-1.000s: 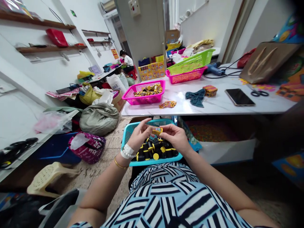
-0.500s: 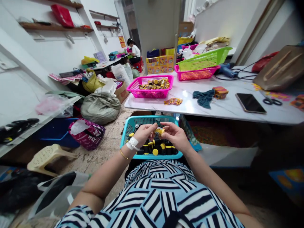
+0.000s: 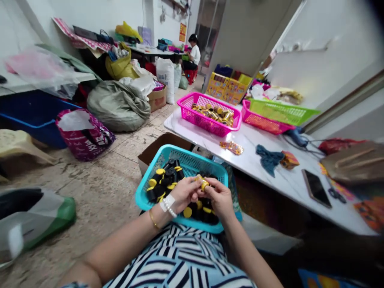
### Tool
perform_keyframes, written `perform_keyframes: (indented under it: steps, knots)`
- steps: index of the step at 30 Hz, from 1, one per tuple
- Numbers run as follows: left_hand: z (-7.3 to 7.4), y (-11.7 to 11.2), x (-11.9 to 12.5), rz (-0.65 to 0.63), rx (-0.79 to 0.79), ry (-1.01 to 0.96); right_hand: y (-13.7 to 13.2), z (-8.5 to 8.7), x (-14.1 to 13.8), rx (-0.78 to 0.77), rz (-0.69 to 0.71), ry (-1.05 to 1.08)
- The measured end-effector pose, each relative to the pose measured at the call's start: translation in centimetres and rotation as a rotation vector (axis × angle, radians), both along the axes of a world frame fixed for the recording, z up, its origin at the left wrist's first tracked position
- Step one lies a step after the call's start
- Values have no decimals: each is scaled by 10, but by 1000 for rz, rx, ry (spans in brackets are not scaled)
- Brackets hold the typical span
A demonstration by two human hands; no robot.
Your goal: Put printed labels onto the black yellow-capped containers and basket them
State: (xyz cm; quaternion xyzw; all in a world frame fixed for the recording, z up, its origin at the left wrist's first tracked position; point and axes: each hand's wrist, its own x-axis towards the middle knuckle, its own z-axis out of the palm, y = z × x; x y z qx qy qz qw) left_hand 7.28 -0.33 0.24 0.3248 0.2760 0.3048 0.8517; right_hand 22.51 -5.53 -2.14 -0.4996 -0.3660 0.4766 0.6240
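Both hands meet above a turquoise basket (image 3: 221, 170) and hold one small yellow-wrapped cylinder (image 3: 204, 184). My left hand (image 3: 182, 191), with a pale band and beads at the wrist, pinches the cylinder's left side. On the other side, the fingers of my right hand (image 3: 220, 197) are closed around it. Fingers cover much of the cylinder. Black cylinders (image 3: 169, 173), several with yellow caps, fill the basket below. On the table, a pink basket (image 3: 207, 126) contains many gold-and-yellow wrapped cylinders (image 3: 214, 113). Printed yellow-orange labels (image 3: 232, 147) lie in front of it.
The white table (image 3: 249, 138) carries a dark teal cloth (image 3: 269, 158), a phone (image 3: 316, 187), scissors (image 3: 336, 195) and a green basket (image 3: 285, 113). A cardboard box (image 3: 153, 149) stands behind the turquoise basket. Bags (image 3: 118, 106) crowd the left floor. A person (image 3: 194, 54) sits far back.
My view has turned left and down, so the table appears slanted. The yellow piece between my hands now looks wrapped closer around the cylinder, and both hands still hold it.
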Motion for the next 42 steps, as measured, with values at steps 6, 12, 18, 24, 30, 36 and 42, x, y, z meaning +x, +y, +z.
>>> perform_keyframes:
  steps: [6,12,18,24,30,36,42]
  knots:
    - [-25,-2,-8,-45,-28,128,124,89,62,245,-298,-527]
    - [-34,-7,-31,-114,195,224,173,105,104,30,-376,-1356]
    - [-36,-8,-48,-63,184,274,140,48,99,-122,-281,-1476]
    - [-34,-7,-41,-57,156,258,141,49,104,-66,-393,-1411]
    - [-17,2,-41,93,188,281,96,48,37,112,-375,-1232]
    - [-10,9,-43,278,236,249,14,19,-53,222,-94,-935]
    - [-23,4,-54,199,208,314,5,11,-43,-50,-35,-547]
